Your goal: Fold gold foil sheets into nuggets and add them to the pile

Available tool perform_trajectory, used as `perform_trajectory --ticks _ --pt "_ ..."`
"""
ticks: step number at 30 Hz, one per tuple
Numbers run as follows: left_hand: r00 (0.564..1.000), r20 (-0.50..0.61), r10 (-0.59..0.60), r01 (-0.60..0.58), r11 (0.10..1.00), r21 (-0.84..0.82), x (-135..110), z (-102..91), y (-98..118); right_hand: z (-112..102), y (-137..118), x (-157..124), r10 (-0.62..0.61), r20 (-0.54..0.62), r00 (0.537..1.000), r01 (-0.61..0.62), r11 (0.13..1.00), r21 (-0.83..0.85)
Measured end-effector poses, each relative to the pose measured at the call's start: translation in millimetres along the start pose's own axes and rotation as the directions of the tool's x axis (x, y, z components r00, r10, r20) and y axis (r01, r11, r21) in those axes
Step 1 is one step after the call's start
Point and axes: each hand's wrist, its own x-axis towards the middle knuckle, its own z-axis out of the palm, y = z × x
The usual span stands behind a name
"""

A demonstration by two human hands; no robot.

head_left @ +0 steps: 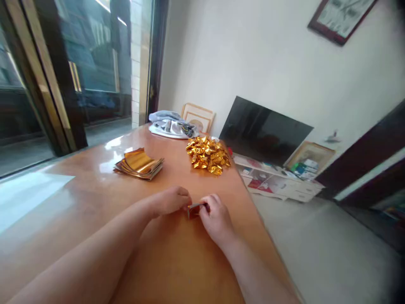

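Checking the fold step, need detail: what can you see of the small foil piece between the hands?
The small folded gold foil piece is a narrow, flattish, roughly rectangular packet with a shiny reddish-gold surface. It is pinched between the fingertips of the left hand and the right hand, above the wooden tabletop. The fingers hide much of it, so its exact folds cannot be made out. Whether it touches the tabletop cannot be told.

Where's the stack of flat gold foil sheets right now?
The gold foil stack lies on the wooden table, left of the folded gold heap, ahead of the left hand, in the head view.
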Motion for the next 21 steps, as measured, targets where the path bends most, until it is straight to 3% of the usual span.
perform_trajectory --ticks 5,10,16,21 --pt "1.000 0.026 0.000 0.000 1.000 -0.014 -9.6 0.8 10.1 0.8 -2.2 2.9 -0.006 0.025 1.000 0.007 1.000 -0.019" --pt "0.996 -0.094 -0.006 0.010 0.999 0.034 -11.7 9.4 22.6 3.2 -2.9 3.9 -0.014 0.036 0.999 0.015 1.000 -0.013" --pt "0.992 -0.116 -0.055 0.045 0.995 -0.086 -6.3 14.8 23.0 -1.3 -9.5 2.9 0.005 -0.052 0.999 -0.005 1.000 -0.006" --pt "0.977 -0.185 -0.102 0.081 0.990 -0.116 -2.5 15.7 14.4 -6.8 -22.7 -3.0 -0.079 0.128 0.989 0.093 0.989 -0.112"
